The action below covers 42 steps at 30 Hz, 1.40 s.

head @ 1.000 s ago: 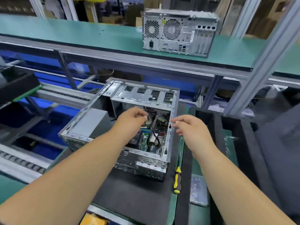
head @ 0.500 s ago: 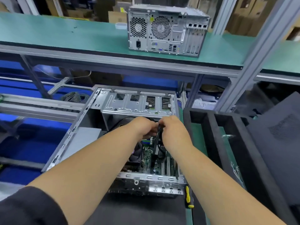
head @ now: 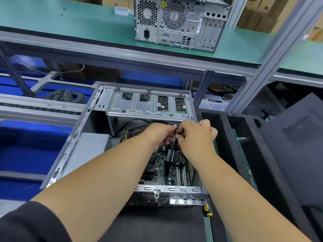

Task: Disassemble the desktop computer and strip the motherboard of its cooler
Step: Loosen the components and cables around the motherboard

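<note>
Partly hidden cable (head: pixel 172 145), hands (head: pixel 178 135) gripping

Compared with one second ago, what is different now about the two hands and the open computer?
Both hands went deeper into the open case and came together. The left hand and the right hand, apart at the case's edge before, now pinch the same black cable above the motherboard. The case, the second computer on the shelf and the yellow screwdriver kept their places; only the camera came closer.

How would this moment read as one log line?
left hand: grips black cable | right hand: grips cable | open computer case
</note>
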Each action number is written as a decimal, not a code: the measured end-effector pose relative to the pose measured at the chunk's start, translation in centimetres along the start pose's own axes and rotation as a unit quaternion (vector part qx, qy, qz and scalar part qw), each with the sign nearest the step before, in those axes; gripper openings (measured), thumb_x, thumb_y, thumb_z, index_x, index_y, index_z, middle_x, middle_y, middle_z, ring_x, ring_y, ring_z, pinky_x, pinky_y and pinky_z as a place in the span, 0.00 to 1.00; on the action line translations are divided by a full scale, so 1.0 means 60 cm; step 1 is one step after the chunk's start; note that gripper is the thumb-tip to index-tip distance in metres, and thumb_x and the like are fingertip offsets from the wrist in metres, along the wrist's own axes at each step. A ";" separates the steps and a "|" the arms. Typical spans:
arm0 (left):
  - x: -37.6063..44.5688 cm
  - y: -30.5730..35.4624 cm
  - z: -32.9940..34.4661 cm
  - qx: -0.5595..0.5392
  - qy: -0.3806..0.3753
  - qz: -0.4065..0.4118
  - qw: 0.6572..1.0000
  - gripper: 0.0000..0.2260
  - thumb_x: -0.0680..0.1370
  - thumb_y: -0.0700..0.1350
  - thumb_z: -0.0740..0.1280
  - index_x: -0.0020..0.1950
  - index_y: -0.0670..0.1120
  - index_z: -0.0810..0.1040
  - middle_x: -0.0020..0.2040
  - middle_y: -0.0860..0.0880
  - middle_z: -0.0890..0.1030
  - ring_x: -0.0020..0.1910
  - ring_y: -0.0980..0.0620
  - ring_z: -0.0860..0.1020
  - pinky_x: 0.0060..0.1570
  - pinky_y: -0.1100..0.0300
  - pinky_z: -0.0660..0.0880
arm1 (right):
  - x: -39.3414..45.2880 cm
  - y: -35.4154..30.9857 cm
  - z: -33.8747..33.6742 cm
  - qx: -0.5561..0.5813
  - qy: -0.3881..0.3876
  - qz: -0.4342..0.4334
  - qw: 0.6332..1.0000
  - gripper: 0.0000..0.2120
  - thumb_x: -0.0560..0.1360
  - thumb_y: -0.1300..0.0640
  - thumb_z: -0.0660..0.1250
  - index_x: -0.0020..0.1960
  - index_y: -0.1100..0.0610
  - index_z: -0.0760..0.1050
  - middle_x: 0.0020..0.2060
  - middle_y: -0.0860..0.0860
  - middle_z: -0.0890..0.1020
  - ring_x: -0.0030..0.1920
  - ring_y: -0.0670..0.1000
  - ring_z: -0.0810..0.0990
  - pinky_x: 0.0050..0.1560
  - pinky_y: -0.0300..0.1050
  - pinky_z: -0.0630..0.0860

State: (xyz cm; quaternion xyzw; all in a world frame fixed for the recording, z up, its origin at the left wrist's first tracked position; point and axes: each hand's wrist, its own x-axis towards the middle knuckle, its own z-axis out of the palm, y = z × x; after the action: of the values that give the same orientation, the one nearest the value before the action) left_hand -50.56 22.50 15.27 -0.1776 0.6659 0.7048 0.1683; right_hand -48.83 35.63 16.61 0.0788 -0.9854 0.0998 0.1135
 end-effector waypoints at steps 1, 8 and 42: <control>-0.001 0.000 0.001 -0.002 0.003 0.001 1.000 0.07 0.79 0.46 0.68 0.45 0.43 0.79 0.34 0.50 0.79 0.29 0.55 0.74 0.33 0.63 0.70 | 0.000 0.000 0.001 0.012 -0.007 0.005 1.000 0.02 0.76 0.48 0.66 0.46 0.45 0.74 0.40 0.42 0.76 0.49 0.49 0.59 0.43 0.47 0.49; -0.002 0.004 0.017 0.041 0.048 0.025 0.998 0.11 0.79 0.44 0.69 0.37 0.43 0.79 0.26 0.52 0.78 0.22 0.57 0.72 0.28 0.66 0.69 | 0.002 0.000 0.001 0.033 -0.016 0.075 0.997 0.07 0.76 0.50 0.65 0.49 0.42 0.67 0.47 0.47 0.77 0.56 0.53 0.67 0.39 0.46 0.47; -0.051 0.004 0.011 0.298 -0.146 -0.019 0.943 0.11 0.81 0.45 0.65 0.43 0.39 0.77 0.35 0.43 0.77 0.29 0.51 0.76 0.29 0.63 0.71 | 0.007 -0.003 -0.021 -0.007 -0.058 0.111 0.992 0.11 0.77 0.44 0.63 0.48 0.45 0.83 0.49 0.49 0.67 0.55 0.55 0.64 0.56 0.51 0.66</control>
State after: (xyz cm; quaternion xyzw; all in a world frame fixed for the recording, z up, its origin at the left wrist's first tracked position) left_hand -48.03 23.12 16.98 -0.0268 0.8102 0.4887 0.3225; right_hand -48.93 35.70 17.95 -0.0263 -0.9937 0.0998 0.0447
